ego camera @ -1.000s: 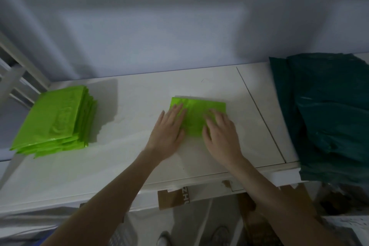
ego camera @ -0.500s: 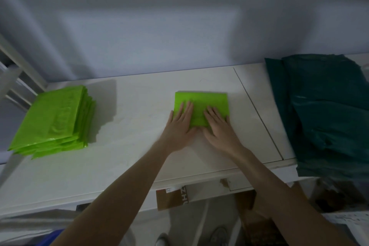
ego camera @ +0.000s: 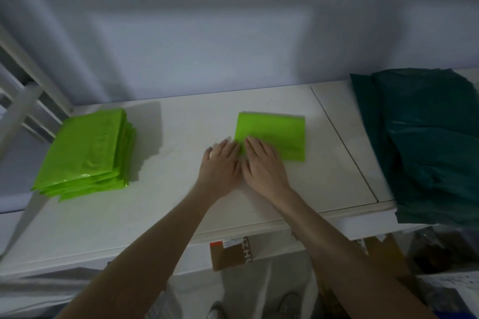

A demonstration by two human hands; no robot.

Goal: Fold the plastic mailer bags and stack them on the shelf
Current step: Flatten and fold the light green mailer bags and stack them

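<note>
Both hands, the left hand [ego camera: 220, 167] and right hand [ego camera: 263, 166], press flat, fingers spread, on the near-left corner of a folded green mailer [ego camera: 274, 134] mid-shelf [ego camera: 181, 204] below a grey wall [ego camera: 207, 33].

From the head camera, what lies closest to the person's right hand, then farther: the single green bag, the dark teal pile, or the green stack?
1. Single green bag, under the right hand.
2. Dark teal pile, far right.
3. Green stack, far left.
</note>
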